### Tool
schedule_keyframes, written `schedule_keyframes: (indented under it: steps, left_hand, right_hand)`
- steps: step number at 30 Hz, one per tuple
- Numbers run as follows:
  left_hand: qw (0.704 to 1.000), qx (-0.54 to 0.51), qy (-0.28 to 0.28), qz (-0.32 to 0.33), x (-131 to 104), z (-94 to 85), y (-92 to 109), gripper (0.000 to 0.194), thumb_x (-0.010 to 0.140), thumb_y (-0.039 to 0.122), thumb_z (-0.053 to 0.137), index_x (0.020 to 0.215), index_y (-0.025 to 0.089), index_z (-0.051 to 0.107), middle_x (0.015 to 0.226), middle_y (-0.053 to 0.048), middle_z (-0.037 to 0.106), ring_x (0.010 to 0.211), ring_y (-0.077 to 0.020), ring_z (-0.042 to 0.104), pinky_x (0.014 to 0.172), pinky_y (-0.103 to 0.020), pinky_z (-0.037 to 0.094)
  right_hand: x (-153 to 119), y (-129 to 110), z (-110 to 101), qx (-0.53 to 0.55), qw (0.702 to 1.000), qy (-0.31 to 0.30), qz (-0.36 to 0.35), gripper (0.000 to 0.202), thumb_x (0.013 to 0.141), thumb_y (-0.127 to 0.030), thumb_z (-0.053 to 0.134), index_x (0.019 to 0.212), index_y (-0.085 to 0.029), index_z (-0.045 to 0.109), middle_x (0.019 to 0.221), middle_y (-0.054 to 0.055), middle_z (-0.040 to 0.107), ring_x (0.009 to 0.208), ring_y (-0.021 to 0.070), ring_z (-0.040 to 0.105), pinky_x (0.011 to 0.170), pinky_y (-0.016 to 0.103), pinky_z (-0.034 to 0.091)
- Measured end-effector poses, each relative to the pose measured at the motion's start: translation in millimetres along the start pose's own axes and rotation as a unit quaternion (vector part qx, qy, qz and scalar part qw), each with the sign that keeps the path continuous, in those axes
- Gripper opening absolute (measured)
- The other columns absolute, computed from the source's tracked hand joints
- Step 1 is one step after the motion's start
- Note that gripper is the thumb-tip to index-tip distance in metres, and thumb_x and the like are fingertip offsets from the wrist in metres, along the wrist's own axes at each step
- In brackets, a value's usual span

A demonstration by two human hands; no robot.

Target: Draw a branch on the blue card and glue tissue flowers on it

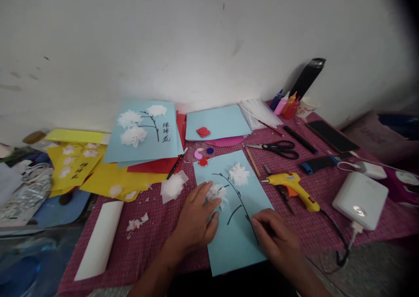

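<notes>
A light blue sheet of paper [225, 249] lies in front of me, bearing a dark drawn branch [240, 196]. One white paper flower [239, 174] sits near the branch's upper end. A second white flower [217, 194] is on its left, partly covered by the fingers of my left hand [198, 216]. That hand is open, its fingers stretched over the sheet's left edge and touching the flower. Over the right edge, beside the lower stem, my right hand [276, 236] has its fingers curled together. Whatever is in them, if anything, is hidden.
Right of the sheet lie a yellow glue gun [293, 185] with its cord and black scissors [281, 148]. A white power block [360, 201] stands farther right. Leftward are a white tissue stack [173, 188], a marker [176, 164], a white paper roll [100, 240] and a blue flower card [140, 153].
</notes>
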State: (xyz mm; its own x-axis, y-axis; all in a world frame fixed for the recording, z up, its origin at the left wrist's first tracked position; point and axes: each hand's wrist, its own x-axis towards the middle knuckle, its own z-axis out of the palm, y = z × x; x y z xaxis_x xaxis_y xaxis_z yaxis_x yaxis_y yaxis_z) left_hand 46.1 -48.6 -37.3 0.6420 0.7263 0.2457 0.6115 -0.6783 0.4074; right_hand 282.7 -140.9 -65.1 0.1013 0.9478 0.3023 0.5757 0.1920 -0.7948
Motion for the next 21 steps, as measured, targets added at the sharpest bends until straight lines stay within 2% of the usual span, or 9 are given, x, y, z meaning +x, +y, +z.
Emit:
schedule_keyframes:
  steps: [5,8,11,12,15,17,21]
  left_hand:
    - [1.000,0.020,0.002,0.017,-1,-9.6,6,0.043,0.086,0.018,0.057,0.128,0.021,0.060,0.157,-0.014,0.033,0.145,-0.0340,0.032,0.114,-0.055,0.037]
    - [0.998,0.032,0.056,0.022,-16,-23.2,8,0.035,0.087,0.016,0.057,0.122,0.021,0.062,0.151,-0.013,0.043,0.139,-0.0324,0.040,0.110,-0.053,0.042]
    - [0.992,0.013,0.127,0.006,-43,-32.3,-1,0.015,0.088,0.010,0.057,0.098,0.020,0.063,0.131,-0.010,0.059,0.125,-0.0256,0.054,0.106,-0.045,0.048]
    - [0.990,0.011,0.139,-0.007,-53,-32.9,-6,0.014,0.089,0.008,0.056,0.094,0.019,0.062,0.124,-0.009,0.062,0.120,-0.0232,0.057,0.103,-0.041,0.050]
    - [0.986,0.046,0.152,-0.057,-83,-27.2,-21,0.023,0.091,0.007,0.053,0.109,0.019,0.062,0.121,-0.010,0.064,0.113,-0.0199,0.060,0.096,-0.035,0.054]
    - [0.985,0.075,0.138,-0.071,-98,-20.3,-27,0.029,0.091,0.008,0.052,0.116,0.019,0.062,0.124,-0.010,0.063,0.114,-0.0200,0.061,0.095,-0.034,0.055]
    - [0.986,0.101,0.114,-0.070,-111,-10.2,-31,0.030,0.090,0.011,0.054,0.116,0.020,0.065,0.126,-0.010,0.063,0.114,-0.0212,0.061,0.094,-0.034,0.055]
  right_hand:
    - [0,1,-1,0.017,1.000,0.002,-0.023,0.007,0.094,-0.018,0.058,0.094,-0.024,0.061,0.082,0.002,0.064,0.074,0.0179,0.063,0.067,0.030,0.051]
    - [-3,2,-2,0.024,1.000,0.000,-0.017,0.007,0.094,-0.017,0.058,0.093,-0.024,0.060,0.082,0.002,0.064,0.074,0.0171,0.063,0.067,0.029,0.050]
    - [-5,2,-4,0.023,1.000,0.001,-0.005,0.008,0.093,-0.017,0.058,0.093,-0.024,0.060,0.082,0.001,0.064,0.074,0.0167,0.063,0.066,0.028,0.050]
    - [-6,1,-5,0.023,1.000,0.000,-0.002,0.008,0.093,-0.017,0.059,0.093,-0.024,0.060,0.082,0.001,0.064,0.074,0.0168,0.063,0.066,0.028,0.050]
    - [-5,-3,-6,0.017,1.000,-0.005,0.017,0.005,0.093,-0.020,0.059,0.092,-0.025,0.061,0.081,0.001,0.064,0.072,0.0171,0.063,0.064,0.028,0.051]
    - [-5,-5,-6,0.008,0.999,-0.005,0.040,0.004,0.093,-0.023,0.059,0.091,-0.025,0.062,0.080,0.001,0.064,0.071,0.0175,0.063,0.063,0.028,0.051]
    - [-3,-7,-7,-0.004,0.999,0.003,0.040,0.003,0.092,-0.025,0.060,0.091,-0.025,0.063,0.080,0.002,0.066,0.071,0.0179,0.064,0.065,0.027,0.053]
